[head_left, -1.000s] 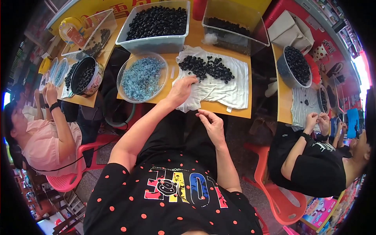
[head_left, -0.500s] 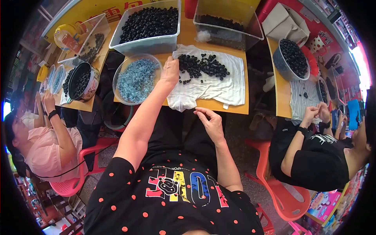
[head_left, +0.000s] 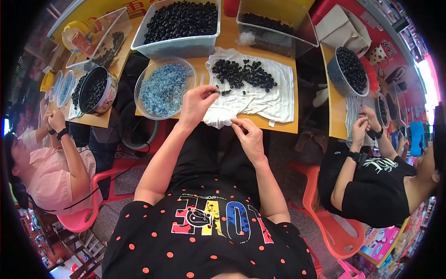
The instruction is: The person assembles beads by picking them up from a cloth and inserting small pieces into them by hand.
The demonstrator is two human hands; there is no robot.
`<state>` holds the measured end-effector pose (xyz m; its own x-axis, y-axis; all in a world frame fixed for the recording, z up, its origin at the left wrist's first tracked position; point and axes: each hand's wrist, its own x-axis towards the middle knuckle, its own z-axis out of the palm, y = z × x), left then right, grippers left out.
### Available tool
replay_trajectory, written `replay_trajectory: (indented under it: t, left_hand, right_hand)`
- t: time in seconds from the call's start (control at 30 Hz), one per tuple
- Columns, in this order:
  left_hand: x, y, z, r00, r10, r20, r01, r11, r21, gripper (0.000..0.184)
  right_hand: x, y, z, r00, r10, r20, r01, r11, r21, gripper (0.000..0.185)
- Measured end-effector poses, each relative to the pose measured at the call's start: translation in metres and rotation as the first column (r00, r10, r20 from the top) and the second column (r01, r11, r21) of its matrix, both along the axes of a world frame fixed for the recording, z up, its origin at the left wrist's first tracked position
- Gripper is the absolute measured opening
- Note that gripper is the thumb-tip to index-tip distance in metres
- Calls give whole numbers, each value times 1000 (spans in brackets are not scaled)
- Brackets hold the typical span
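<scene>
My left hand (head_left: 197, 105) is above the left edge of the white cloth (head_left: 274, 104), its fingertips pinched beside a few small black pieces. What it holds, if anything, is too small to name. My right hand (head_left: 249, 137) hangs at the cloth's front edge, thumb and index finger pressed together on something I cannot make out. Black beads (head_left: 232, 73) lie spread over the back of the cloth. Left of the cloth, a round clear tray (head_left: 138, 95) holds pale blue, glassy pieces (head_left: 165, 88).
A large clear bin (head_left: 179, 49) of black beads stands behind, with another clear bin (head_left: 278, 44) to its right. Co-workers sit at both sides: one in a pink shirt (head_left: 60, 179) on the left, one in black (head_left: 376, 190) on the right.
My left hand went from the beads to the cloth's back left edge, then came forward toward me. My right hand has stayed near the cloth's front edge. The right co-worker's hands moved slightly.
</scene>
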<state>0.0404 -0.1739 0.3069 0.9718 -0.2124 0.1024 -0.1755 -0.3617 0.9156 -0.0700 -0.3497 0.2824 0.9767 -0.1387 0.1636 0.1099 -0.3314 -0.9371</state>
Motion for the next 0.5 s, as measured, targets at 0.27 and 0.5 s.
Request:
replay_trajectory:
  t: [0.27, 0.5]
  left_hand:
    - [-58, 40, -32, 849, -161, -504, -255, 709, -657, 30]
    - [-69, 51, -27, 858, -221, -463, -252, 605, -756, 28]
  right_hand:
    - [74, 35, -28, 967, 54, 248, 57, 907, -418, 17]
    - [83, 40, -39, 986, 50, 161, 13, 929, -369, 12]
